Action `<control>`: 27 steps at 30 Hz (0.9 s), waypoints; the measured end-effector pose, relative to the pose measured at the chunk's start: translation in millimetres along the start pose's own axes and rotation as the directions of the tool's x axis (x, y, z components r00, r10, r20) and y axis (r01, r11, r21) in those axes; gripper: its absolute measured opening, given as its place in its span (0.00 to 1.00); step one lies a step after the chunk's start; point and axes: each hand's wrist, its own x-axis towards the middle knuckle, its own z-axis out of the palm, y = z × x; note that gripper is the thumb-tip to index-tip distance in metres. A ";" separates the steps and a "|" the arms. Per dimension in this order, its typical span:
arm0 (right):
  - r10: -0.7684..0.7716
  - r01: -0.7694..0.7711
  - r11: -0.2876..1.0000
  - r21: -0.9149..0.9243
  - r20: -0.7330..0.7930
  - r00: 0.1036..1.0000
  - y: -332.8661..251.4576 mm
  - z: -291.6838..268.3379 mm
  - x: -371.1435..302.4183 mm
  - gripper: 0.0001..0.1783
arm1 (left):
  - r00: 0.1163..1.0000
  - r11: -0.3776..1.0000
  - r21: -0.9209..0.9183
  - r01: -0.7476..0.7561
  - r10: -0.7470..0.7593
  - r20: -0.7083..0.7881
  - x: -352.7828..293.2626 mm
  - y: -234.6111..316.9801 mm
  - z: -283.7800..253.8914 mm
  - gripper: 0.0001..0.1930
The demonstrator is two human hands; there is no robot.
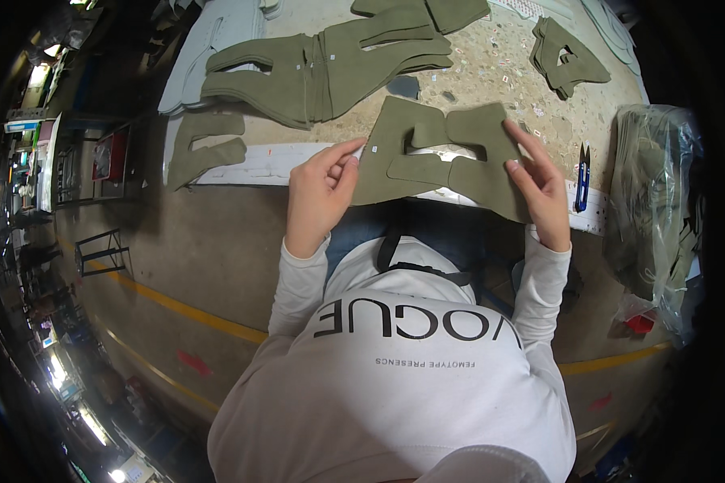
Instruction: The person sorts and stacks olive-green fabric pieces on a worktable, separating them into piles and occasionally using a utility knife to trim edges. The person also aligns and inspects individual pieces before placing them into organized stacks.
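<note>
Olive-green cut pieces lie in front of you at the near edge of the bench (pixel 503 60), a left piece (pixel 370 173) and a right piece (pixel 491 181), their notched sides facing and their arms meeting. You have a small white label on the left piece; its marks are too small to read. Similar pale tags dot the olive stacks (pixel 330 68) beyond. Across your white sweatshirt (pixel 395 394) run large black printed letters with a smaller line, upside down to view.

Your left hand (pixel 324 193) is at the left piece's outer edge, thumb and forefinger close together; you cannot tell whether they pinch it. Your right hand (pixel 544 189) has thumb and forefinger spread along the right piece's outer edge; whether its other fingers grip underneath is hidden.

Both pieces overhang the bench's white front strip. To your right, blue snips (pixel 582 181) lie near the edge, then a clear plastic bag (pixel 652 201) stands close by. Bench room opens beyond the right piece, speckled with scraps. Yellow lines (pixel 189 310) cross the grey floor (pixel 161 266) behind.
</note>
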 end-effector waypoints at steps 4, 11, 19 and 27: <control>-0.186 0.182 0.948 -0.260 0.012 0.983 21.8 -9.7 -3.5 0.26 | 1.000 0.996 -0.087 0.015 -0.013 0.023 10.3 -2.1 4.0 0.18; -0.156 0.146 0.962 -0.230 -0.026 0.987 17.7 -8.1 -8.9 0.24 | 0.978 0.987 -0.102 -0.121 0.136 0.160 23.3 -1.0 13.8 0.20; -0.306 0.249 0.901 -0.355 -0.113 0.945 -78.7 -58.1 -29.6 0.21 | 0.992 0.991 -0.108 -0.077 0.088 0.093 2.5 6.4 15.5 0.22; -0.408 0.316 0.638 -0.703 0.040 0.912 -67.3 26.6 -4.0 0.25 | 0.994 0.988 -0.154 -0.023 0.039 0.103 -2.0 9.8 14.2 0.22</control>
